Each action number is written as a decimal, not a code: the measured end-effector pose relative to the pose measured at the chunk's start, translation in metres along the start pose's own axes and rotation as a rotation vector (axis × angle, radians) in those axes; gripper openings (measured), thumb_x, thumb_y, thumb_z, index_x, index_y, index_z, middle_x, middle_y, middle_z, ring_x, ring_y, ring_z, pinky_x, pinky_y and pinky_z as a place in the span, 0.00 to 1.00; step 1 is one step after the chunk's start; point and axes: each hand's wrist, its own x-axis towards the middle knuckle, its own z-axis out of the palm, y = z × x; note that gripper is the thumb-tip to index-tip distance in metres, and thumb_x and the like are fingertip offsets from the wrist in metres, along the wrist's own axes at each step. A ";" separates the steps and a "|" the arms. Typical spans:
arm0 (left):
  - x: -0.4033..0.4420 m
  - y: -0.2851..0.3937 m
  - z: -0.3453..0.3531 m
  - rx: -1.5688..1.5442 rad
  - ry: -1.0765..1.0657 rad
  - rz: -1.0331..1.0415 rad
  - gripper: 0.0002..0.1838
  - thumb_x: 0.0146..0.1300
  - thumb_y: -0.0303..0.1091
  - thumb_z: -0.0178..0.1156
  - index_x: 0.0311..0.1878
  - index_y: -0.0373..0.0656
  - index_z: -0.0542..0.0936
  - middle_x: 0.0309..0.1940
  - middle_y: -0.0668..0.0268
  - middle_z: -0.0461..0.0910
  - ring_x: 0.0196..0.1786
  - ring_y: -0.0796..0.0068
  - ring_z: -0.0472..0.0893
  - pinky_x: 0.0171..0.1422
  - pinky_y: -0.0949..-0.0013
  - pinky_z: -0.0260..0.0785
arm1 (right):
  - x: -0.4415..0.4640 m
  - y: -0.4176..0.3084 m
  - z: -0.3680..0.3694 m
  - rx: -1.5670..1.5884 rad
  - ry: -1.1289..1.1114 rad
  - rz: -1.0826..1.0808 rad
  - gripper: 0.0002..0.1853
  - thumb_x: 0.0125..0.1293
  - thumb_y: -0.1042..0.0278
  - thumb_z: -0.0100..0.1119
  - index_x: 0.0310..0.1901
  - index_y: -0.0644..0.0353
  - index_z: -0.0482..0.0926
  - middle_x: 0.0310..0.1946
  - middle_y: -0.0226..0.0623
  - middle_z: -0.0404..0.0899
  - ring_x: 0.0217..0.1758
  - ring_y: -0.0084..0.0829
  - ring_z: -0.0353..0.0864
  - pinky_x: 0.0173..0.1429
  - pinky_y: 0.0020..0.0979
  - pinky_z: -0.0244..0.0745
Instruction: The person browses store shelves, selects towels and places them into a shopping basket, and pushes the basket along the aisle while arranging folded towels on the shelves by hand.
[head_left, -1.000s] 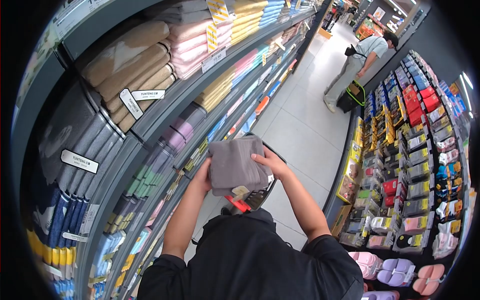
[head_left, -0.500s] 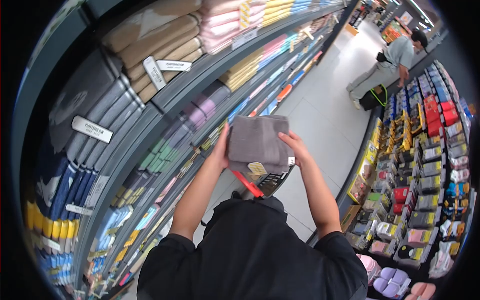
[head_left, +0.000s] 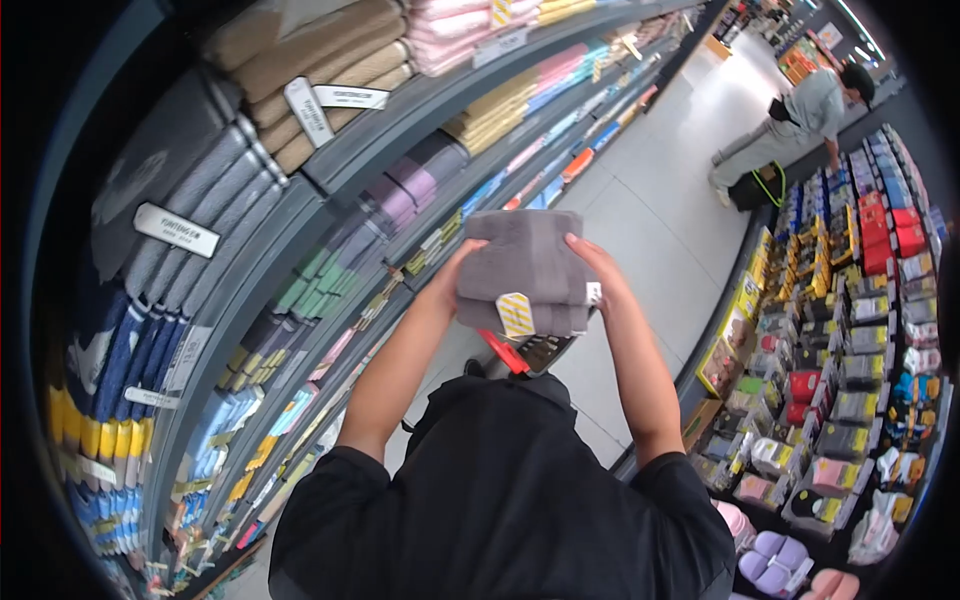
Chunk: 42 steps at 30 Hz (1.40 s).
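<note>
A folded grey towel (head_left: 520,255) is held out in front of my body, between both hands. My left hand (head_left: 462,268) grips its left edge, with the thumb on top. On the right side my right hand (head_left: 600,268) holds the edge, thumb over the upper face. A yellow-and-white striped label (head_left: 516,315) hangs over the near folds, and a small white tag (head_left: 594,293) sticks out at the right. Below the towel shows part of a shopping basket (head_left: 545,352) with a red handle (head_left: 503,350). The fingers under the towel are hidden.
Shelves (head_left: 390,150) of folded towels run along the left, with brown towels (head_left: 320,75) and grey-blue towels (head_left: 190,205) nearest. At right stands a rack of packaged goods (head_left: 810,390), with purple slippers (head_left: 775,562) low down. A person (head_left: 815,110) bends over the rack farther along the aisle.
The towel has tilted and risen slightly, so its near folds and striped label show more fully. My left thumb now lies on its upper face. The distant person leans closer to the rack.
</note>
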 end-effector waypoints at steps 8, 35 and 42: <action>-0.008 0.008 0.023 0.020 0.012 0.066 0.19 0.71 0.39 0.50 0.59 0.38 0.77 0.51 0.55 0.83 0.48 0.63 0.86 0.52 0.58 0.81 | 0.008 0.004 0.007 0.064 -0.013 -0.059 0.22 0.70 0.59 0.60 0.56 0.70 0.73 0.51 0.46 0.81 0.49 0.34 0.85 0.52 0.36 0.84; -0.006 -0.015 0.030 -0.308 0.027 0.204 0.33 0.65 0.50 0.65 0.69 0.46 0.69 0.63 0.62 0.75 0.67 0.59 0.73 0.74 0.49 0.61 | 0.018 0.019 -0.003 0.050 0.171 -0.253 0.22 0.69 0.68 0.58 0.60 0.69 0.70 0.54 0.46 0.79 0.55 0.36 0.81 0.61 0.37 0.77; -0.004 -0.016 -0.001 -0.449 0.173 0.130 0.33 0.67 0.56 0.55 0.67 0.41 0.72 0.66 0.55 0.73 0.68 0.53 0.72 0.75 0.46 0.59 | -0.011 -0.003 0.005 -0.517 0.061 -0.520 0.35 0.57 0.69 0.72 0.65 0.65 0.68 0.60 0.46 0.75 0.64 0.39 0.75 0.68 0.39 0.68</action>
